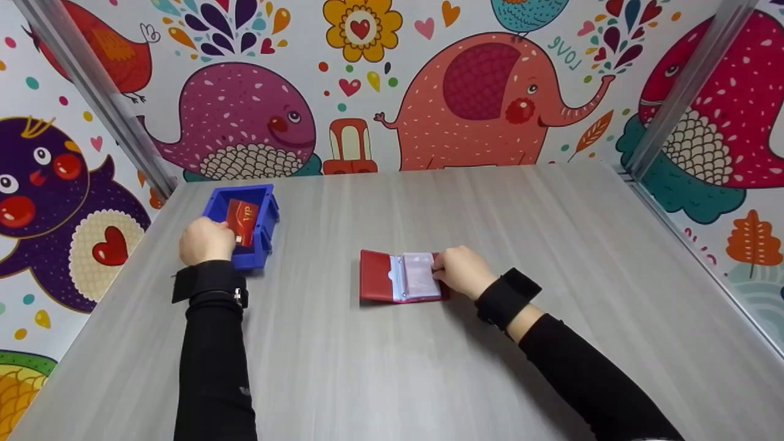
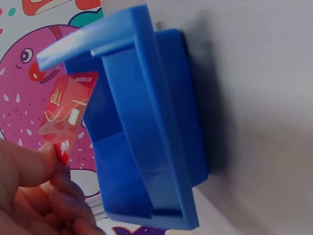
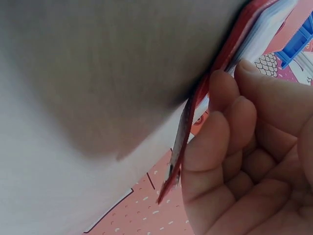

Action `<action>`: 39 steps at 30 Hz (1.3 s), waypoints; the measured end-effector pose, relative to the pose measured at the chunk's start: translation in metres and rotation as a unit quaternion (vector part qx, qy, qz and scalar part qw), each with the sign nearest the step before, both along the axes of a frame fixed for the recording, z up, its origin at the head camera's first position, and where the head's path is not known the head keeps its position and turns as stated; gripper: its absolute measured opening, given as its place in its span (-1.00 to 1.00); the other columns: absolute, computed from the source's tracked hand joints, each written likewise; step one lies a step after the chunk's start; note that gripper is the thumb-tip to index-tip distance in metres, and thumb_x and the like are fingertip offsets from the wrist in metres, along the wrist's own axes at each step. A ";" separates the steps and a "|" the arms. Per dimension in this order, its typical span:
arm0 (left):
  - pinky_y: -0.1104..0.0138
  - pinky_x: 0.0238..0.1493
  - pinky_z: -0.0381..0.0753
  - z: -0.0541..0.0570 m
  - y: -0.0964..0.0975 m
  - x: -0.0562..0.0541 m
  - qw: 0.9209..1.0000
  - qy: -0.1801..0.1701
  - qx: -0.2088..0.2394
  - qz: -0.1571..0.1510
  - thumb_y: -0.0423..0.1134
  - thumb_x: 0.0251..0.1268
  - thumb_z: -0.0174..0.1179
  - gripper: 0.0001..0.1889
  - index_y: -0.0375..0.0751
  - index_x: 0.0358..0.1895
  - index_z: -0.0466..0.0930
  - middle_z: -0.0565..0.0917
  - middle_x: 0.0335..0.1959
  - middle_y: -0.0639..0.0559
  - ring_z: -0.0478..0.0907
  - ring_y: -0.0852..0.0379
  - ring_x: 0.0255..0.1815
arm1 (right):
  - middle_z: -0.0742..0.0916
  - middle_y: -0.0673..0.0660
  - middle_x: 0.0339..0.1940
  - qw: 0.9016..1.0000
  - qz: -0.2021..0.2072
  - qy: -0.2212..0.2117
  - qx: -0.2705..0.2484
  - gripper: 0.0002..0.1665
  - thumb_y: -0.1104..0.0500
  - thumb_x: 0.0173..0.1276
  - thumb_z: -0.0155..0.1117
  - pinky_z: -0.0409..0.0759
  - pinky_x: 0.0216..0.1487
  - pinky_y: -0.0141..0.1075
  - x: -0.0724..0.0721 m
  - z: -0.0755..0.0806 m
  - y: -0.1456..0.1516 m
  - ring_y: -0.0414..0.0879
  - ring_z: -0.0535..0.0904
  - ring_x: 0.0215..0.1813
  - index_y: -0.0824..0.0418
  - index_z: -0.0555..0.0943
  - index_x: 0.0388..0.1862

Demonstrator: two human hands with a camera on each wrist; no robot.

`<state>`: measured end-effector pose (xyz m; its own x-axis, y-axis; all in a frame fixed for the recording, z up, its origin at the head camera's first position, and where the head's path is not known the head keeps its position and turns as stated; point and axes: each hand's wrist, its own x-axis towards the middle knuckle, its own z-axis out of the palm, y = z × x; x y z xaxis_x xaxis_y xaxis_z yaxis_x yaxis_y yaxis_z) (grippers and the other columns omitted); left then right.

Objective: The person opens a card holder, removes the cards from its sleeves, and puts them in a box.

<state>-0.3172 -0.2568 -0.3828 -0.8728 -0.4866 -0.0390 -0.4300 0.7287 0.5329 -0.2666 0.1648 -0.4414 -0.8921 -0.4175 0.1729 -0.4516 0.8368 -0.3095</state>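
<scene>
Above the blue plastic bin [image 1: 264, 229], my left hand [image 1: 207, 241] pinches a red VIP card [image 1: 242, 220] at one corner. The left wrist view shows this card [image 2: 66, 110] held tilted over the bin's opening, between thumb and curled fingers. An open red card holder [image 1: 375, 277] with clear plastic sleeves [image 1: 420, 275] lies mid-table. My right hand [image 1: 467, 271] pinches it at the right edge. Seen from the right wrist, the thumb lies against the sleeves [image 3: 261, 34], and the other fingers are curled by the red cover [image 3: 234, 41].
The bin stands at the back left of the grey wood-grain table [image 1: 343, 367]. Behind it rises a wall panel [image 1: 361, 86] printed with cartoon animals. Metal posts [image 1: 101, 98] stand at the back corners.
</scene>
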 end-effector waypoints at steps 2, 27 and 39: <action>-0.09 0.14 0.45 0.000 0.001 0.000 1.000 0.003 -0.001 0.000 -0.17 0.42 0.02 -0.57 -0.31 0.23 0.56 0.54 0.22 -0.32 0.47 -0.32 0.18 | 0.64 0.06 -0.58 1.000 0.000 0.000 0.000 -0.81 0.34 0.18 0.45 0.52 -0.35 -0.16 0.000 0.000 0.000 -0.07 0.42 -0.49 0.24 0.65 -0.58; -0.11 0.12 0.46 -0.001 0.001 0.002 1.000 0.027 -0.012 -0.003 -0.18 0.48 0.00 -0.62 -0.37 0.13 0.61 0.59 0.14 -0.33 0.49 -0.33 0.15 | 0.69 0.09 -0.52 1.000 -0.003 -0.011 0.000 -0.89 0.35 0.21 0.43 0.56 -0.31 -0.16 0.000 0.000 -0.001 -0.07 0.46 -0.46 0.26 0.71 -0.51; -0.13 0.05 0.48 0.002 0.016 0.010 0.994 0.091 -0.044 -0.045 -0.21 0.45 0.02 -0.69 -0.37 -0.07 0.67 0.66 -0.01 -0.32 0.55 -0.32 0.04 | 0.66 0.06 -0.55 1.000 -0.011 -0.018 0.001 -0.85 0.32 0.23 0.43 0.51 -0.33 -0.20 0.000 0.001 -0.001 -0.08 0.41 -0.47 0.23 0.68 -0.53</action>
